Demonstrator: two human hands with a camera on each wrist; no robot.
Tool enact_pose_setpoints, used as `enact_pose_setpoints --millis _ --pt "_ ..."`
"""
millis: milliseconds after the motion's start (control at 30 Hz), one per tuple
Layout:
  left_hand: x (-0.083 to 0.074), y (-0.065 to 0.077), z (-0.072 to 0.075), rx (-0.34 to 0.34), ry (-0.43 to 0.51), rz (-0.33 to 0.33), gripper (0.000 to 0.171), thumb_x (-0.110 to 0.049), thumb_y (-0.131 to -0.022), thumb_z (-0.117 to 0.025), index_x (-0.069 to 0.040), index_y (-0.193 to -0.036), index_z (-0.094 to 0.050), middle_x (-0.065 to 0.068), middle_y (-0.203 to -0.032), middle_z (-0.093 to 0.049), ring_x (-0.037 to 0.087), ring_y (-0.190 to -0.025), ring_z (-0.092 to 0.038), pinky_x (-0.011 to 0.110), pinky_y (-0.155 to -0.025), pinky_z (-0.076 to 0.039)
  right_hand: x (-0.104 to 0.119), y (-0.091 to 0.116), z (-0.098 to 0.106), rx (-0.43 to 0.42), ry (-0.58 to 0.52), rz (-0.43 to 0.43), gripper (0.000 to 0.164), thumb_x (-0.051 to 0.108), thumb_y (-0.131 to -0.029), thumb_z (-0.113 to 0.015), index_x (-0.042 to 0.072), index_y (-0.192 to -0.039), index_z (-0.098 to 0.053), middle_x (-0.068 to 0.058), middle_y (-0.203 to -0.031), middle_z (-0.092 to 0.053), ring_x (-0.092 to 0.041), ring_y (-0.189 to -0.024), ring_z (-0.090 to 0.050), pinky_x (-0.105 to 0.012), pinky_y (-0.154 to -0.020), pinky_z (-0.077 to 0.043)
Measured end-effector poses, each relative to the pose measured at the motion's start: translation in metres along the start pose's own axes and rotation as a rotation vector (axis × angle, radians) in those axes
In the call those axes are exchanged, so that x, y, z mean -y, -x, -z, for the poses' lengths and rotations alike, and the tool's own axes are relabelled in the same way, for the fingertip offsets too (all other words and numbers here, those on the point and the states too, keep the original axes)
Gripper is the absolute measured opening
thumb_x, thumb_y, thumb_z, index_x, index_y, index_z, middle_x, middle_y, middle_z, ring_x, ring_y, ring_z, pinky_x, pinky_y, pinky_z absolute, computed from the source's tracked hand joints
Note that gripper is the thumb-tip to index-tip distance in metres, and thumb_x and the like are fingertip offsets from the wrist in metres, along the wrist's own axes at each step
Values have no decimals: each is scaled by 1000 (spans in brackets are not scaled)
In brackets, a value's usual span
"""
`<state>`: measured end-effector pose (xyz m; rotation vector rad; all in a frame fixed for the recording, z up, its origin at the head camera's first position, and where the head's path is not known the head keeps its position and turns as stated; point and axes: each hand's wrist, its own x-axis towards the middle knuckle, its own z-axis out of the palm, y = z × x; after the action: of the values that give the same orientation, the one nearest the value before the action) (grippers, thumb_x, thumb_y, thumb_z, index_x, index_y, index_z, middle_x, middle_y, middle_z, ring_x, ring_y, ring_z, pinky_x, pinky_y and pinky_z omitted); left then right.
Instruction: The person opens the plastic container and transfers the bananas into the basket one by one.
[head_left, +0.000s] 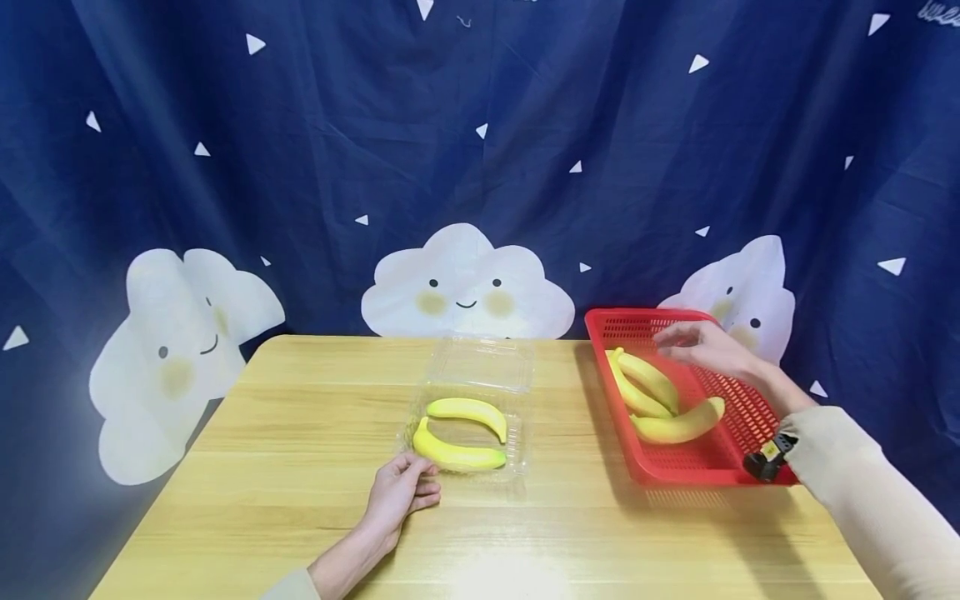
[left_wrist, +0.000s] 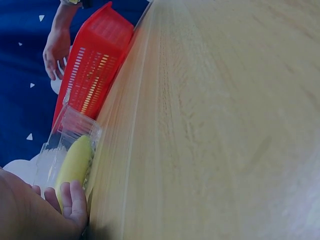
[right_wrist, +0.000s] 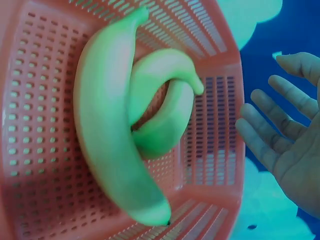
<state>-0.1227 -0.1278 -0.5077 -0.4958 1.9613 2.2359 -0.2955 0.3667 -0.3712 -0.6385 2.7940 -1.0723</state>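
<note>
A clear plastic clamshell box (head_left: 517, 433) lies with its lid folded back, holding two yellow bananas, an upper banana (head_left: 468, 410) and a lower banana (head_left: 459, 454). At the box's near left corner, my left hand (head_left: 393, 493) pinches the edge between thumb and index finger. My right hand (head_left: 705, 346) hovers over the far part of a red plastic basket (head_left: 637, 471), holding nothing, its fingers spread and slightly bent in the right wrist view. Inside the basket are three bananas: a long front banana (right_wrist: 107, 115) and two curved ones (right_wrist: 160, 62) beyond it.
Both containers stand on a wooden table (head_left: 315, 417), the basket to the right of the box. Behind the table hangs a dark blue curtain (head_left: 450, 167) with white clouds and triangles. A small black camera (head_left: 768, 458) is strapped to the right wrist.
</note>
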Motion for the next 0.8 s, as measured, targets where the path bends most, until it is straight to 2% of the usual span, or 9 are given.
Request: enact_pose_setpoints --millis 200,433,667,800 --pt "-2 0 0 6 9 -3 12 -11 -100 -58 -2 -95 -65 2 -92 -71 10 -70 -69 24 -67 -67 21 -9 -6 -32 67 26 29 20 -97 -74 6 -123 -74 -16 -120 -78 0 -99 -70 -14 -82 -59" --pt "-2 1 -1 5 2 -1 13 -11 -100 -57 -3 -94 -65 2 -92 -70 10 -69 -69 24 -66 -67 37 -17 -15 7 10 -13 35 22 -99 -73 4 -129 -70 -21 -125 -75 -1 -97 -72 -18 -84 -63" --pt "0 1 -1 -4 4 0 12 -10 -99 -58 -2 -94 -65 3 -92 -71 11 -70 -69 25 -67 -67 48 -24 -24 18 20 -3 36 25 -99 -72 6 -130 -71 -18 -127 -75 -21 -111 -72 -11 -89 -57" --pt "0 0 0 2 6 0 13 -11 -100 -58 -1 -97 -65 3 -93 -71 11 -70 -69 25 -67 -67 55 -30 -31 37 4 28 36 22 -99 -71 3 -130 -70 -19 -126 -75 -24 -111 -72 -12 -90 -57"
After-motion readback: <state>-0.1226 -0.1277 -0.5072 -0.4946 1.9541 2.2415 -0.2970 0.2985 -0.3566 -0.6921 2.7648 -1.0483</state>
